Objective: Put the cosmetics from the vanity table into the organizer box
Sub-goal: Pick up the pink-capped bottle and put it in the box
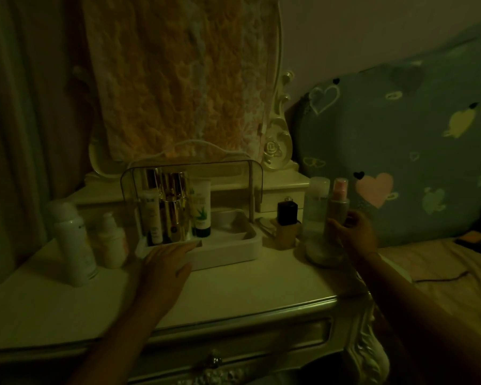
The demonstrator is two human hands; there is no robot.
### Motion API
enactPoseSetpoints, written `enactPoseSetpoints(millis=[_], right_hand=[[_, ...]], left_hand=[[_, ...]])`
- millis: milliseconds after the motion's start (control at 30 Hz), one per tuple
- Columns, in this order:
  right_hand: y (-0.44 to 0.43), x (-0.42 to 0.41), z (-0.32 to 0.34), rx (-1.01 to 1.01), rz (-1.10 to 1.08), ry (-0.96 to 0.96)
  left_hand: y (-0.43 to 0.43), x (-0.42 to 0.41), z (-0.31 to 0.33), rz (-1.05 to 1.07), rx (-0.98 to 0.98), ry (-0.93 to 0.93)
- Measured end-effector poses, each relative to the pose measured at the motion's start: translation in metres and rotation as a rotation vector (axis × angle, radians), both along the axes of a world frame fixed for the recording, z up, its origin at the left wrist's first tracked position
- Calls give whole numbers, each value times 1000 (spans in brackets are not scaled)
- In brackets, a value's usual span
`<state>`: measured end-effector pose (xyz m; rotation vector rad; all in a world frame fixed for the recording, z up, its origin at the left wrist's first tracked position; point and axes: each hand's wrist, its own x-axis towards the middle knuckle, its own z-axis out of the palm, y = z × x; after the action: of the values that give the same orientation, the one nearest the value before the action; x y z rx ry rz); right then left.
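**Right hand on one spray bottle, left hand flat by the box**

My right hand (353,234) curls round one spray bottle (338,201), which stands upright on the table (233,290). Just left of those fingers stand one clear bottle (315,207) and one dark-capped bottle (287,218). One round jar (321,254) sits below them.

My left hand (165,262) lies released, its fingers straight and the tips at the front rim of the box (233,252). Beyond my fingertips the box holds one white tube (150,215), one aloe tube (202,209) and gold tubes (175,207) too dim to count. Two white bottles (72,240) stand left of that hand.
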<state>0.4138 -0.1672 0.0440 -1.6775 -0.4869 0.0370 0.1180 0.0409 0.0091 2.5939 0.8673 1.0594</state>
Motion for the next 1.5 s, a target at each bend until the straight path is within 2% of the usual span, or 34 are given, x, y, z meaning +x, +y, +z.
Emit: enactPoseSetpoints(millis=[267,567,900,1133,1267,1367,1500], right_hand=[[-2,-1,0,3,0,-32],[-13,-22,30,109,12,-146],[0,-88,47,73,211,-227],[36,-138,40,56,437,-159],[69,-153,38,32,449,-172],[95,-157,40,59,476,-106],[131,-156,40,69,452,-74]], left_hand=[[1,-1,-2,2,28,-14],[-1,-1,-1,0,56,-19],[2,-2,-3,-21,11,8],[6,-13,-4,-75,17,61],[12,-21,-4,-76,28,27],[10,-23,-4,-88,18,-11],[10,-23,-6,-86,24,19]])
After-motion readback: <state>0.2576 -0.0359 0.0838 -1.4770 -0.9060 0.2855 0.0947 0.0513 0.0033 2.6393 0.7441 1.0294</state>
